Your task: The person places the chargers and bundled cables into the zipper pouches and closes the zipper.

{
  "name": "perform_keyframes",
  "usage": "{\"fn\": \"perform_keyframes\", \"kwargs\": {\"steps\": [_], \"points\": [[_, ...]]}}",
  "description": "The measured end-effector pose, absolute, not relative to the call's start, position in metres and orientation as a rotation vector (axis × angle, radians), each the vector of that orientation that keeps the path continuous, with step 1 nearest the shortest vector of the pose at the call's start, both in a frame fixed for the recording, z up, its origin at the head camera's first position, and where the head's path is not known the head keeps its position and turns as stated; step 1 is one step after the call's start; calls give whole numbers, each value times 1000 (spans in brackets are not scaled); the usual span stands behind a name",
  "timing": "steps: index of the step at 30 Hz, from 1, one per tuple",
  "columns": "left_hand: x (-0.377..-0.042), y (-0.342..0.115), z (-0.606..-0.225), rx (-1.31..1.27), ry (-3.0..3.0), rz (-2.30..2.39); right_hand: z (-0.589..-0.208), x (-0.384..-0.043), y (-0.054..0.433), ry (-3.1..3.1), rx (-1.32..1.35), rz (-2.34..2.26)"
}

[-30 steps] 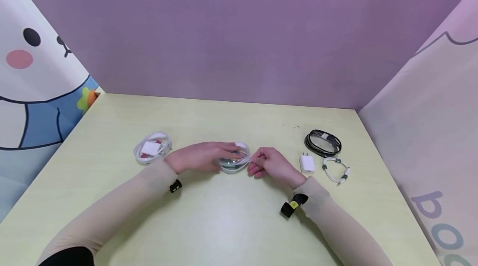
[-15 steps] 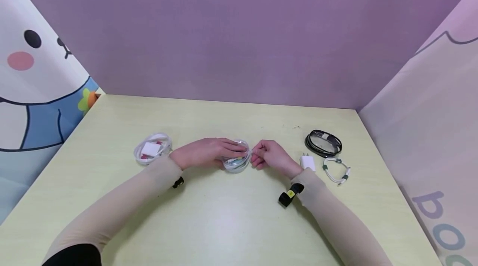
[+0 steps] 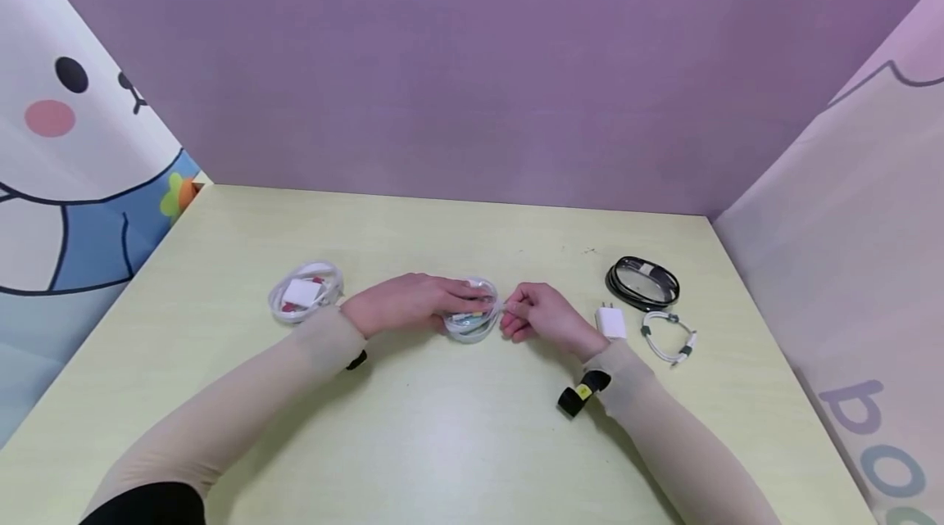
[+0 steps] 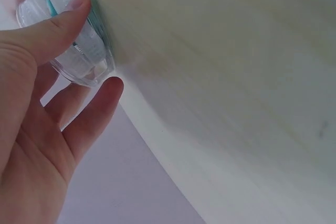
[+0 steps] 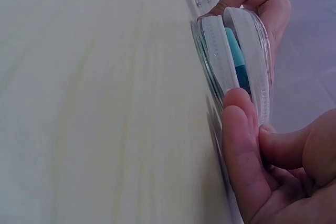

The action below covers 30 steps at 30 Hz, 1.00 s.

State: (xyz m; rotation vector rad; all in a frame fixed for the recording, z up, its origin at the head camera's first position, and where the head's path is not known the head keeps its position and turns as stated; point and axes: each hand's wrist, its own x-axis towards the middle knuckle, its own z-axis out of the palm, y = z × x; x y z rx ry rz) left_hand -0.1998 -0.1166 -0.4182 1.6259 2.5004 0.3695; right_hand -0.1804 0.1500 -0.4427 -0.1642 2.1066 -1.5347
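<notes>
In the head view my left hand (image 3: 406, 302) holds a round clear zippered case (image 3: 474, 332) at the middle of the table. The left wrist view shows its thumb pressed on one side of the case (image 4: 84, 66) and fingers on the other. The white zipper (image 5: 216, 40) gapes in the right wrist view, and something teal (image 5: 235, 51) shows inside. My right hand (image 3: 549, 316) pinches the case's right edge at the zipper between thumb and curled fingers; these fingertips hide whatever small part they grip.
A second round clear case (image 3: 277, 300) with a white block (image 3: 302, 292) inside lies at the left. On the right are a coiled black cable (image 3: 621, 291), a white charger plug (image 3: 611, 322) and a small looped white cable (image 3: 656, 350). A purple panel (image 3: 457, 83) stands behind the table.
Both hands and the round case have shifted slightly to the right. My left hand's fingers have settled further over the case, while my right hand keeps its pinch at the edge.
</notes>
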Motion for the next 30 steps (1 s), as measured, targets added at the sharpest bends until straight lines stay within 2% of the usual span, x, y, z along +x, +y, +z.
{"fn": "perform_keyframes", "kwargs": {"steps": [18,30], "points": [[-194,-113,-420,1566,2542,405,-437,-158,145,2026,-224,-1529],[-194,-115,-421,1603,2630,269,-439,-160,142,2141,-170,-1529]]}}
